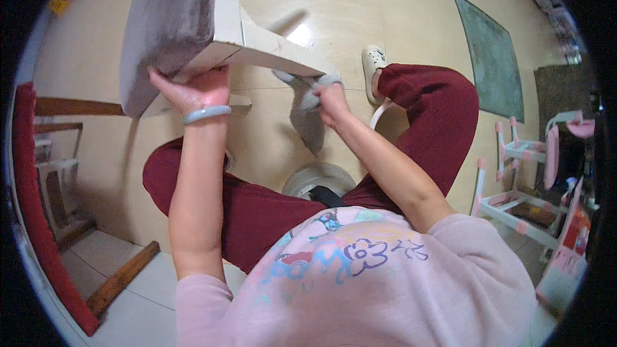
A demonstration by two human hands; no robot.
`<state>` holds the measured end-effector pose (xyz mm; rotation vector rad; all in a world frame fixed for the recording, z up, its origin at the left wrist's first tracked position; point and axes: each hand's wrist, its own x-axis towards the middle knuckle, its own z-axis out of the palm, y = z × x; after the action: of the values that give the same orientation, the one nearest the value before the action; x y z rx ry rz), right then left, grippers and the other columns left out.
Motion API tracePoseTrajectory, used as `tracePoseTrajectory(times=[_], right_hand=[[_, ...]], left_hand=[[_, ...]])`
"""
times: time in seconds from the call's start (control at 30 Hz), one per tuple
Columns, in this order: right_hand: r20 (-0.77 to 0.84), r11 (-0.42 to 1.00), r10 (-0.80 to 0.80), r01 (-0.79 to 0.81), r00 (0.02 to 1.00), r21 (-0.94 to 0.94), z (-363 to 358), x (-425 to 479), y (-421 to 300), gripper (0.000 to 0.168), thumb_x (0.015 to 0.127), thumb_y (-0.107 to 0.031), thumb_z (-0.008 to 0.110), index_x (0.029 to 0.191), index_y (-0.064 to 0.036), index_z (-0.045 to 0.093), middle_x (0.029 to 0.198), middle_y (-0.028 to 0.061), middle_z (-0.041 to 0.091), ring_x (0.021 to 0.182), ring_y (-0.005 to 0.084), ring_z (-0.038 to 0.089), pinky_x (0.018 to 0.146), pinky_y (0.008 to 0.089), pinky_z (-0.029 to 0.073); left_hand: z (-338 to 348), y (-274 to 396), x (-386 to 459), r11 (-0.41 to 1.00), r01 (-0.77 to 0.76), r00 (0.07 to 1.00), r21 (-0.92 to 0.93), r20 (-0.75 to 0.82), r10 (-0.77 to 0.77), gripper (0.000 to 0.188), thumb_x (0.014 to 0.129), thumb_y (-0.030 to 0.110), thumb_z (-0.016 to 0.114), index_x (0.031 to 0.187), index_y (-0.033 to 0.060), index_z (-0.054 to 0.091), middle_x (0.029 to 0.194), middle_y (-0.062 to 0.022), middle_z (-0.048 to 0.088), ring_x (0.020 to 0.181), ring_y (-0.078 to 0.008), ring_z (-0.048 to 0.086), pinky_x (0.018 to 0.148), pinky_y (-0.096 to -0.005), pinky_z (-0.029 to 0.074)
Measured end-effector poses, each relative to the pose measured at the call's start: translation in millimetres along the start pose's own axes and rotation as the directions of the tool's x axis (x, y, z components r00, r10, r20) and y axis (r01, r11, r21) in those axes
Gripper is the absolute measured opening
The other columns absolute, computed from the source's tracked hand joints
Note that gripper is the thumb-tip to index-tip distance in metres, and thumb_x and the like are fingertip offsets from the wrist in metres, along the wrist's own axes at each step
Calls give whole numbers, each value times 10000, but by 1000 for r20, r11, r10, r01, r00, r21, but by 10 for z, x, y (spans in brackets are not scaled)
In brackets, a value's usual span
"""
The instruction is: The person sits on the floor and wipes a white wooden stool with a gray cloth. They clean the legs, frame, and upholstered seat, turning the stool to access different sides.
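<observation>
A chair or stool with a dark grey-brown padded seat [168, 14] and a white wooden frame is tilted on its side before me. My left hand [195, 89], with a pale bangle at the wrist, grips the seat's near edge from below. One white leg [279, 53] slants away to the right. At that leg's far end, my right hand [332, 101] clasps a grey cloth [330, 79] against the wood. Part of the cloth hangs below the fingers, slightly blurred. Between my knees stands a round bucket [294, 183], partly hidden by my body; its contents are unclear.
A green mat [491, 58] lies on the beige floor [337, 9] to the right. Pink-and-white child-size chairs [516, 207] stand farther right. On the left are a red-covered edge [38, 212] and a wooden bar [125, 274] over white tiles.
</observation>
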<state>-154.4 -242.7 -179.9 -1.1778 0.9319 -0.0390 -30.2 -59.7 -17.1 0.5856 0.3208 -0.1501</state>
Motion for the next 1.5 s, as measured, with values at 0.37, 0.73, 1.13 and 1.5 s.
tracePoseTrajectory(times=[0.37, 0.73, 1.13, 1.5], right_hand=[[-121, 1000, -19, 20, 992, 7, 115, 468, 224, 466, 769, 26, 429, 1222, 104, 505, 1135, 201, 579, 1039, 248, 553, 875, 346, 445], [37, 995, -79, 77, 996, 59, 583, 170, -42, 308, 767, -38, 510, 1005, 143, 586, 915, 190, 623, 814, 252, 590, 717, 395, 488], [-139, 989, -129, 116, 982, -95, 522, 233, 62, 383, 766, -54, 457, 1078, 149, 543, 1069, 315, 607, 1023, 392, 613, 852, 441, 484], [-219, 980, -120, 80, 968, -183, 511, 106, 57, 384, 787, -58, 464, 1113, 131, 539, 1060, 325, 603, 1023, 395, 607, 847, 445, 475]], left_hand=[[119, -81, -127, 994, 31, 994, 106, 96, -42, 775, 801, 653, 496, 1413, 194, 373, 1448, -91, 360, 1315, -293, 347, 1033, -541, 310], [75, -5, -109, 994, 39, 993, 106, 107, -51, 820, 778, 676, 534, 1410, 185, 355, 1434, -95, 359, 1303, -285, 349, 1044, -514, 291], [71, -22, -96, 994, 33, 995, 102, 90, -42, 818, 757, 680, 544, 1384, 179, 388, 1413, -117, 381, 1296, -314, 353, 1007, -536, 312], [71, -28, -117, 995, 32, 995, 97, 88, -40, 810, 777, 689, 521, 1389, 178, 381, 1410, -109, 389, 1294, -301, 362, 1008, -521, 325]])
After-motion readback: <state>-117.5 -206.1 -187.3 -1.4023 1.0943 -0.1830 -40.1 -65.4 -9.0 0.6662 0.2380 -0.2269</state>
